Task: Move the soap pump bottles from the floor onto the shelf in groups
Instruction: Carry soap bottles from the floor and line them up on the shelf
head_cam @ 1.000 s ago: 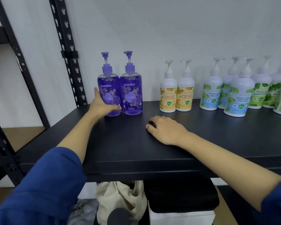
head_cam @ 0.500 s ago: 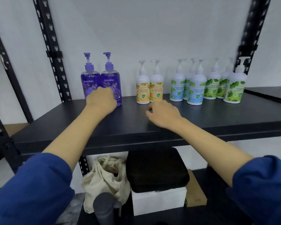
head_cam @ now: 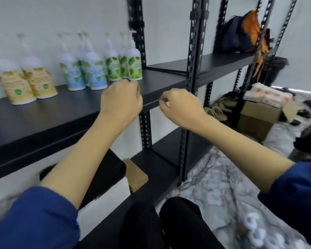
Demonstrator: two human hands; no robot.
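Observation:
White pump bottles stand in groups on the black shelf (head_cam: 43, 119): two with orange labels (head_cam: 25, 81), blue-labelled ones (head_cam: 83, 72) beside them, and green-labelled ones (head_cam: 124, 65) at the shelf's right end. My left hand (head_cam: 121, 101) hovers in front of the shelf edge below the green bottles, fingers loosely curled, holding nothing. My right hand (head_cam: 180, 106) hangs in the air to its right, off the shelf, fingers also loosely curled and empty. The purple bottles are out of view to the left.
Black upright posts (head_cam: 192, 69) divide this rack from a neighbouring shelf holding a dark bag with orange (head_cam: 241, 31). On the floor at right sit a cardboard box (head_cam: 258, 119), sandals (head_cam: 217, 108) and a marbled sheet (head_cam: 223, 186). A black case on a white box (head_cam: 108, 177) sits below.
The view has swung right, and the purple bottles have left the frame. Both hands have lifted off the shelf and moved right, now hanging in the air with nothing in them.

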